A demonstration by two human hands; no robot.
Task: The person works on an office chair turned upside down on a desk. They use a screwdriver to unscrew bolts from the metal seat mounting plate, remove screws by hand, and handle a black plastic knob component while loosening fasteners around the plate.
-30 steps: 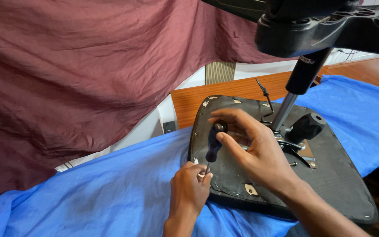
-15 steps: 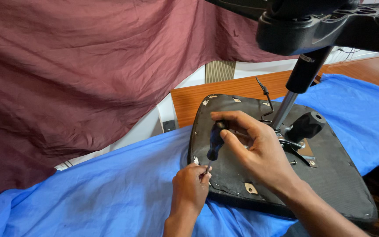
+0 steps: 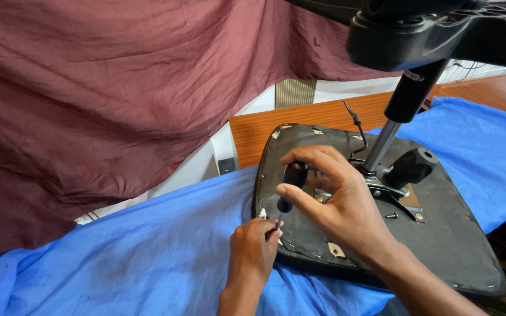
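An upturned black chair seat (image 3: 440, 246) lies on a blue cloth (image 3: 147, 257), its gas-lift column (image 3: 385, 137) pointing up to the black wheel base (image 3: 440, 35). My right hand (image 3: 335, 202) is closed around the black handle of a screwdriver (image 3: 291, 184), which stands nearly upright at the seat's near left edge. My left hand (image 3: 253, 248) pinches the screwdriver's metal tip against the seat's rim. A black lever knob (image 3: 411, 167) sticks out beside the column.
A dark red cloth (image 3: 118, 99) hangs across the left and back. An orange wooden surface (image 3: 317, 117) shows behind the seat. A loose screw (image 3: 390, 216) lies on the seat near the metal mechanism plate (image 3: 408, 199).
My right hand has shifted its grip on the screwdriver handle, as if turning it. My left hand stays at the tip. The seat has not moved.
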